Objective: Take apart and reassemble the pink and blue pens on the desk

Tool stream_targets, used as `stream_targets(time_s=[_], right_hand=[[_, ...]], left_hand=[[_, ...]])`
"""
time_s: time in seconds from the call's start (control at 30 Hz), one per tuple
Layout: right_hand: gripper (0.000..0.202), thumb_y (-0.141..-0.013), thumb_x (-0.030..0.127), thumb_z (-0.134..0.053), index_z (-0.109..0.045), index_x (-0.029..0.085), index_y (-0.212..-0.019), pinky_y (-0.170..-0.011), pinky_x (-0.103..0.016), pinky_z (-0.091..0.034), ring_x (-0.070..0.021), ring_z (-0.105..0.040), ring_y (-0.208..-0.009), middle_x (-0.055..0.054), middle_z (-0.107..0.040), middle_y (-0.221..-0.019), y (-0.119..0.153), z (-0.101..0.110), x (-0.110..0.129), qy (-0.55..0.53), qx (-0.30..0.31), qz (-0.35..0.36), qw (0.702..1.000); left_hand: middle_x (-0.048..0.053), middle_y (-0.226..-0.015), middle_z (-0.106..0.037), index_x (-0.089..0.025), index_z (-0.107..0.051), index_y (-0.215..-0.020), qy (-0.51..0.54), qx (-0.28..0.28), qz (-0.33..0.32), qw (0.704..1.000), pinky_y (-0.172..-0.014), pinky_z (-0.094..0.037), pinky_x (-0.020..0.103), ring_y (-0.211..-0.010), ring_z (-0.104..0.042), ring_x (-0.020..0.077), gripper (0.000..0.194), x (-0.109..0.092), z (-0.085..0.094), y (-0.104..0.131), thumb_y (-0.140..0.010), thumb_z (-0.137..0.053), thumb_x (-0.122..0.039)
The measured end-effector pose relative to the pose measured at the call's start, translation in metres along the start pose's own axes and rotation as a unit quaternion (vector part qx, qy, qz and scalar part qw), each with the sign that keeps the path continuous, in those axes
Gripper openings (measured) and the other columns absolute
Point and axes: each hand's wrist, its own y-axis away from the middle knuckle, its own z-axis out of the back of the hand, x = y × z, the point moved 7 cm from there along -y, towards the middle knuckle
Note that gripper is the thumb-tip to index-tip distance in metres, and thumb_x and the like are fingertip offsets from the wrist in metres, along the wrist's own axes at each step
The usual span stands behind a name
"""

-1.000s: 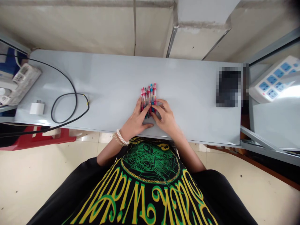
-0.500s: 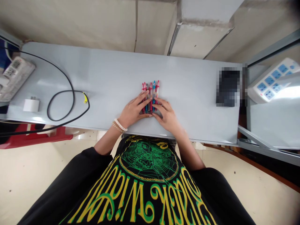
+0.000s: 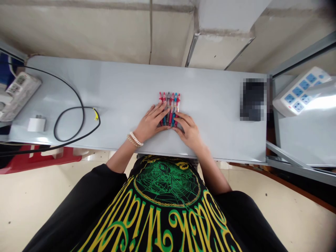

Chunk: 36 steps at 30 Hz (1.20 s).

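Several pens [image 3: 170, 113], with pink, blue and dark parts, lie side by side on the grey table [image 3: 126, 91], their tips pointing away from me. From the left, my left hand [image 3: 152, 122] rests over the row with its fingers spread across the left pens and its thumb along their near ends. My right hand [image 3: 188, 128] touches the right side of the row, fingers apart, its thumb at the near ends close to the left thumb. The fingers hide parts of the left pens.
At the left are a power strip [image 3: 19, 92], a white charger [image 3: 36, 124] and a looped black cable [image 3: 82, 120]. A pixelated dark object [image 3: 252, 99] sits at the right end, near another power strip [image 3: 300, 91].
The pens now lie more evenly and nearly parallel, with their far ends level. Both hands have stayed around them with small finger shifts. The view has tilted slightly.
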Motion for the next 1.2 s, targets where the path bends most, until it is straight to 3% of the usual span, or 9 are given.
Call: stream_targets(time_s=[0.3,0.47,0.73,0.9,1.03,1.13,1.2], right_hand=[[0.035,-0.105,0.028,-0.058,-0.065,0.021,-0.139,-0.119,-0.063,-0.053,-0.0334,-0.058,-0.143,-0.018,-0.061,-0.149,0.007,0.002,0.003,0.013,-0.017,-0.022,1.000],[0.034,-0.105,0.026,-0.057,-0.064,0.021,-0.138,-0.117,-0.058,-0.056,-0.0315,-0.060,-0.137,-0.017,-0.058,-0.146,0.003,-0.002,0.008,0.015,-0.011,-0.024,1.000],[0.026,-0.105,0.026,-0.057,-0.065,0.023,-0.129,-0.108,-0.056,-0.060,-0.0294,-0.063,-0.125,-0.015,-0.061,-0.131,0.007,0.002,0.006,0.011,-0.023,-0.032,0.999],[0.019,-0.107,0.022,-0.051,-0.068,0.018,-0.113,-0.090,-0.044,-0.063,-0.0242,-0.068,-0.100,-0.015,-0.063,-0.114,0.006,0.006,0.008,0.046,-0.056,-0.068,0.995],[0.017,-0.104,0.019,-0.052,-0.069,0.018,-0.104,-0.080,-0.040,-0.061,-0.0201,-0.066,-0.082,-0.012,-0.066,-0.102,0.008,0.012,0.001,0.055,-0.093,-0.129,0.986],[0.016,-0.100,0.018,-0.058,-0.070,0.017,-0.111,-0.073,-0.036,-0.060,-0.0164,-0.064,-0.073,-0.008,-0.067,-0.097,0.016,0.025,-0.003,0.003,-0.162,-0.158,0.974],[0.018,-0.100,0.020,-0.060,-0.072,0.018,-0.113,-0.068,-0.033,-0.059,-0.0143,-0.064,-0.071,-0.007,-0.069,-0.098,0.021,0.033,-0.001,-0.069,-0.192,-0.153,0.967]], left_hand=[[0.014,-0.170,-0.046,-0.028,-0.046,-0.163,0.003,-0.027,-0.011,1.000,-0.133,-0.035,0.059,-0.162,-0.038,0.0319,0.076,-0.005,0.004,0.000,-0.098,-0.066,-0.062],[0.015,-0.167,-0.049,-0.024,-0.049,-0.161,-0.001,-0.039,-0.032,0.999,-0.130,-0.042,0.055,-0.160,-0.041,0.0303,0.071,-0.008,0.005,0.000,-0.100,-0.066,-0.057],[0.016,-0.168,-0.048,-0.026,-0.044,-0.162,0.028,-0.051,-0.019,0.998,-0.131,-0.040,0.057,-0.161,-0.040,0.0310,0.075,-0.006,0.010,0.000,-0.099,-0.067,-0.060],[0.016,-0.163,-0.054,-0.027,-0.048,-0.158,0.051,-0.103,-0.017,0.993,-0.127,-0.046,0.054,-0.155,-0.049,0.0289,0.069,-0.014,0.022,0.002,-0.098,-0.072,-0.051],[0.016,-0.148,-0.066,-0.023,-0.063,-0.141,0.084,-0.172,-0.016,0.981,-0.118,-0.056,0.052,-0.141,-0.063,0.0279,0.048,-0.030,0.029,0.006,-0.098,-0.077,-0.038],[0.015,-0.134,-0.074,-0.020,-0.070,-0.128,0.149,-0.197,0.027,0.969,-0.111,-0.061,0.047,-0.129,-0.071,0.0257,0.032,-0.037,0.028,0.005,-0.099,-0.075,-0.032],[0.015,-0.129,-0.077,-0.019,-0.070,-0.127,0.244,-0.190,0.082,0.947,-0.104,-0.065,0.042,-0.122,-0.075,0.0243,0.032,-0.036,0.023,0.002,-0.099,-0.075,-0.032]])
